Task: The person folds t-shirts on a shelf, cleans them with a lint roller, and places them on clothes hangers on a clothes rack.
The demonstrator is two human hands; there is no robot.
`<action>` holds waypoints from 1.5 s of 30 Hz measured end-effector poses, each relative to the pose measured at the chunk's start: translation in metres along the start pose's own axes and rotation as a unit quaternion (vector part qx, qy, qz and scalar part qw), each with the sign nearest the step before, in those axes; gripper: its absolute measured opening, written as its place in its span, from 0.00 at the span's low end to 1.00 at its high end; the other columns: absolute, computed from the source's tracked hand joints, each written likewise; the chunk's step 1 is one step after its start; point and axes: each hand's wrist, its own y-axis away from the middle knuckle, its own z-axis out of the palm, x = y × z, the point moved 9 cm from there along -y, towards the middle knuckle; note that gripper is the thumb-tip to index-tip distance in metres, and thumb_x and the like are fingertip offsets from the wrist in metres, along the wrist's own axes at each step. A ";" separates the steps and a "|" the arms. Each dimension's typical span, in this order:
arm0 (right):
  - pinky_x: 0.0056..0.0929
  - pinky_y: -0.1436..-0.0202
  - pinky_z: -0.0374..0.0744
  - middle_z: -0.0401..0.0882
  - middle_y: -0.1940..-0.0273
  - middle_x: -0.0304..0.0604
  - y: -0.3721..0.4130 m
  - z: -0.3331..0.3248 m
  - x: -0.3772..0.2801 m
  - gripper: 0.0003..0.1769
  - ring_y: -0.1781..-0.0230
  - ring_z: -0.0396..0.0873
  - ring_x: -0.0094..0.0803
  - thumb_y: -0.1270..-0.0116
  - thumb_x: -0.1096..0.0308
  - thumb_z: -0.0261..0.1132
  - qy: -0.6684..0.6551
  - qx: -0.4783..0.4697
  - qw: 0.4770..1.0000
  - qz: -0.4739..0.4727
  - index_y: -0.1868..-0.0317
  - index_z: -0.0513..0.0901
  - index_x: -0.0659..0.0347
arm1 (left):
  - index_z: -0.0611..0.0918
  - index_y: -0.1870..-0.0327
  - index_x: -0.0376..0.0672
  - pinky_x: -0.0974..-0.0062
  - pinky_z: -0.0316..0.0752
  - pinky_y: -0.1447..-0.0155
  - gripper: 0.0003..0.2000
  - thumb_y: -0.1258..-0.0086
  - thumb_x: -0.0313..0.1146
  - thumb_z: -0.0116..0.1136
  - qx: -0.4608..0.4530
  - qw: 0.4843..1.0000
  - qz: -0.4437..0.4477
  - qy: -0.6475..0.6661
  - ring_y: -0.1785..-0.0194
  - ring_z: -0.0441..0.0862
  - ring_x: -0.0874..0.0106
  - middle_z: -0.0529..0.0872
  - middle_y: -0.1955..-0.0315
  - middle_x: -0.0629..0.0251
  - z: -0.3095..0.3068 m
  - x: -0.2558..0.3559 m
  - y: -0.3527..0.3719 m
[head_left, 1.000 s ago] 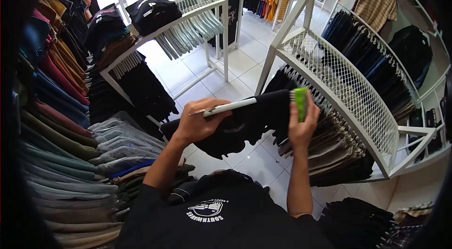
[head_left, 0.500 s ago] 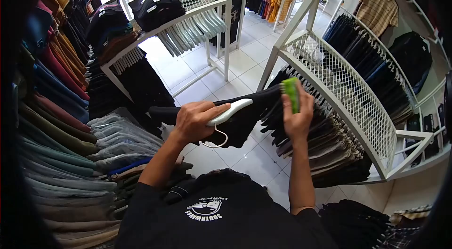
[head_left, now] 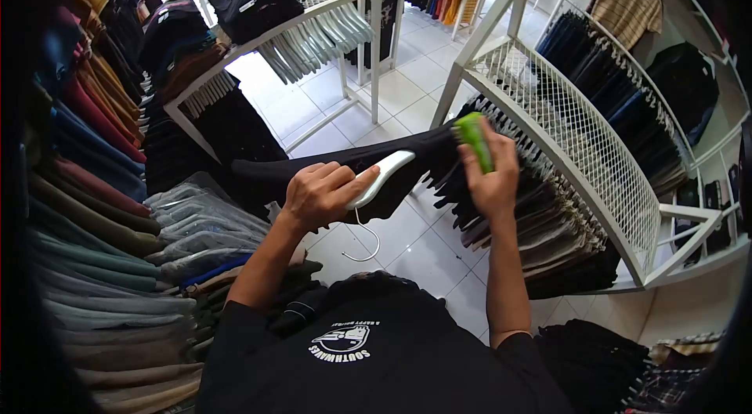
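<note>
A white clothes hanger (head_left: 389, 172) is gripped in my left hand (head_left: 323, 193), its metal hook hanging down below the fingers. A black garment (head_left: 345, 157) stretches out sideways from the hanger, reaching left past my wrist and right toward the brush. My right hand (head_left: 492, 171) is closed around a green brush (head_left: 475, 140), held upright with its bristle side facing left. The brush is at the garment's right end; whether the bristles press on the cloth is hard to make out.
A white mesh-topped rack (head_left: 560, 144) with dark hanging clothes stands close on my right. Another white rack (head_left: 374, 54) with bare hangers and folded black clothes (head_left: 254, 7) is ahead. Plastic-covered garments (head_left: 207, 218) hang near my left arm. White floor tiles (head_left: 415, 257) show below.
The garment's right end and the brush have risen slightly and shifted a little left. The hanger's hook has swung lower. Both hands keep their hold.
</note>
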 end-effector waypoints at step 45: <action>0.42 0.48 0.83 0.78 0.50 0.48 0.026 -0.001 -0.016 0.28 0.53 0.83 0.49 0.34 0.57 0.75 0.004 -0.096 0.995 -0.019 0.34 0.83 0.45 | 0.86 0.38 0.50 0.77 0.69 0.72 0.25 0.40 0.30 0.68 -0.027 0.994 0.094 0.051 0.76 0.71 0.79 0.70 0.77 0.76 0.035 0.025 -0.012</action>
